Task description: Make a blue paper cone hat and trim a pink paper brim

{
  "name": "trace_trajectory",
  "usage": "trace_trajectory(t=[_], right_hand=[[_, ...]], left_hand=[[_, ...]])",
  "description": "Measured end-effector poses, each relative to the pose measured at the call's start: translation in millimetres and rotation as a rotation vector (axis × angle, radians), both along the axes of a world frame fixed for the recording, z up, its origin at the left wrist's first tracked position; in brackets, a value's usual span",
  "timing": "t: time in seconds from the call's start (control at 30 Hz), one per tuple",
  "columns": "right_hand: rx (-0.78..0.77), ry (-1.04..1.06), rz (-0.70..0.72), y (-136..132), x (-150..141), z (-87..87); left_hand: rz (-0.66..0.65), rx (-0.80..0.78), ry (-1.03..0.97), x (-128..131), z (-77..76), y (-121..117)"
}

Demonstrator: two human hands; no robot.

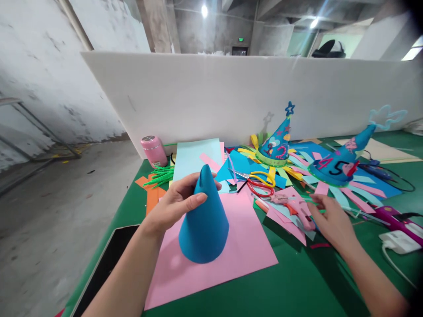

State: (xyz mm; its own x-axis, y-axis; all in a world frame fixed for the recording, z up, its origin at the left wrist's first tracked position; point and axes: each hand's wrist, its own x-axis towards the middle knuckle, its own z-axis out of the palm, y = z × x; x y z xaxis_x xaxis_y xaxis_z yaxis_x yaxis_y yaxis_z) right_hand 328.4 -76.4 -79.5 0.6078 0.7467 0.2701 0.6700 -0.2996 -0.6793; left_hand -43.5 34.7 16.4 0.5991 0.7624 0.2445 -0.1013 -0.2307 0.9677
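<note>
My left hand (178, 200) is closed round the upper part of a plain blue paper cone (205, 233). The cone stands upright over a pink paper sheet (244, 259), its tip poking up between thumb and fingers. Over on the right, my right hand (333, 222) is beside a pink glue gun (302, 212), thumb and fingers apart and slightly bent. I cannot tell whether the fingertips touch the gun. Scissors with red handles (262, 188) and others with yellow handles (266, 177) lie behind the gun among paper scraps.
Two decorated blue party hats (276, 143) (337, 167) stand at the back right. A pink canister (153, 151) and green pipe cleaners (161, 176) are at back left. A white board (214, 97) closes the table's rear. A white charger (400, 242) with cable lies right.
</note>
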Motion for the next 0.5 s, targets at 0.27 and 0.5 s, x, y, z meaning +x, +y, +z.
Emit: trace_trajectory(t=[0.27, 0.5], right_hand=[[-0.355, -0.001, 0.082, 11.2, 15.0, -39.2], [-0.297, 0.076, 0.088, 7.2, 18.9, -35.5]], left_hand=[[0.064, 0.011, -0.083, 5.0, -4.8, -5.6], [0.171, 0.086, -0.023, 9.1, -11.1, -15.4]])
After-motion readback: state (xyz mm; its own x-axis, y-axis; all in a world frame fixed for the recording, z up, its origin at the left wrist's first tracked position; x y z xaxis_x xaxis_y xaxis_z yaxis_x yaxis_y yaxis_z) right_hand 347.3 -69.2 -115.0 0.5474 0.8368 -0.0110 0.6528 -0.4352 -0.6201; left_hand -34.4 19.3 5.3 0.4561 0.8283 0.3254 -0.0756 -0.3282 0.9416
